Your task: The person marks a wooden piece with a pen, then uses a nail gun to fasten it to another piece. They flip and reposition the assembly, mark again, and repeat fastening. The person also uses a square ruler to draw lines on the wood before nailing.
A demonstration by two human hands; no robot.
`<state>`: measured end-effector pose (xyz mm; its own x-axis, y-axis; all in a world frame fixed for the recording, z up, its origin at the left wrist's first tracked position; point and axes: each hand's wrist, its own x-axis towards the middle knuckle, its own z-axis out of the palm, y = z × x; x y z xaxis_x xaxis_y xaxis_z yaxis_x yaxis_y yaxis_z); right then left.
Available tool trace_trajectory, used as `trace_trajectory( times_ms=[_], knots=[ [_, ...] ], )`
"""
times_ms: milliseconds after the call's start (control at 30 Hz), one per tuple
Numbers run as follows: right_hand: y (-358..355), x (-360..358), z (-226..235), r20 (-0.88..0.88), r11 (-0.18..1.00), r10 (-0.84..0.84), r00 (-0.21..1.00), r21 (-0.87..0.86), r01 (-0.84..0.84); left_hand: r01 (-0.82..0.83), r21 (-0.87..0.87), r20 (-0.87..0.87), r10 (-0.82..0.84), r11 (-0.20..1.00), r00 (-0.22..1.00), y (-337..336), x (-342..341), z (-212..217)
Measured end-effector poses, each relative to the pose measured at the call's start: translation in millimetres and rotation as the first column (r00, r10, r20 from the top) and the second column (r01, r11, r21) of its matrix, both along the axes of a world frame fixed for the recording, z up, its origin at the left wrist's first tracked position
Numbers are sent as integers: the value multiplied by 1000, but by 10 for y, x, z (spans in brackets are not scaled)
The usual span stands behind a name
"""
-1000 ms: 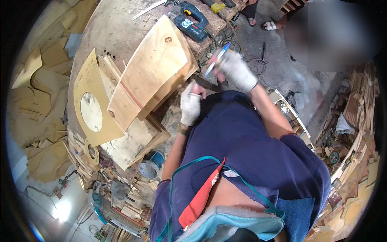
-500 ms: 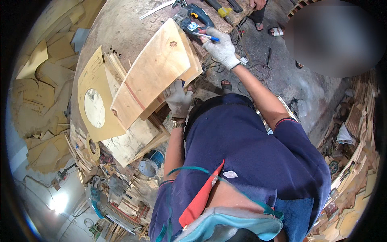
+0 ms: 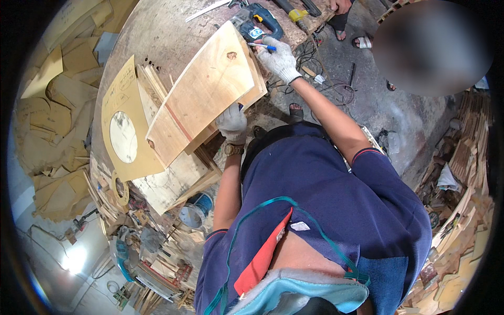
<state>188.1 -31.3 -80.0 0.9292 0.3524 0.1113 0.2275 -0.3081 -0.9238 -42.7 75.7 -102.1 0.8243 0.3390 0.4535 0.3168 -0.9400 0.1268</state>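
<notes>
A curved, light wooden board with a reddish streak and a dark knot lies tilted across other wood pieces on the round table. My left hand, in a pale work glove, grips its near edge; some fingers are hidden there, and a small dark blue bit shows beside them. My gloved right hand pinches a blue-and-white pen past the board's far right end, its tip pointing left toward the board. Just beyond the pen lies a dark blue jigsaw-like power tool.
A tan template sheet with a round cutout leans left of the board. A yellow-and-black tool lies at the table's far edge. Cables coil on the floor, where another person's sandalled foot shows. A bucket stands below the table.
My right hand and the pen have shifted slightly left, closer to the board's end. The board appears a little further right in view. My left hand keeps its place at the near edge.
</notes>
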Motion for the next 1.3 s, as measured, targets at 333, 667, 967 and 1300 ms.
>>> trace_trajectory(
  times_ms=[333, 667, 967, 1300],
  knots=[
    [28, -31, 30, 25, 999, 13, 1000, 34, -14, -6, 50, 80, 2, 999, 997, 19, 26, -71],
    [4, -76, 58, -7, 998, 0, 1000, -70, 0, -6, 55, 39, 4, 998, 999, 20, 10, -94],
    [22, -84, 53, 110, 997, -28, 994, -64, 35, -8, 53, 21, 7, 999, 1000, 2, -1, -72],
    [-81, -206, 142, 11, 998, 20, 1000, -58, -19, -12, 57, -4, 12, 998, 1000, 9, -8, -98]
  ],
)
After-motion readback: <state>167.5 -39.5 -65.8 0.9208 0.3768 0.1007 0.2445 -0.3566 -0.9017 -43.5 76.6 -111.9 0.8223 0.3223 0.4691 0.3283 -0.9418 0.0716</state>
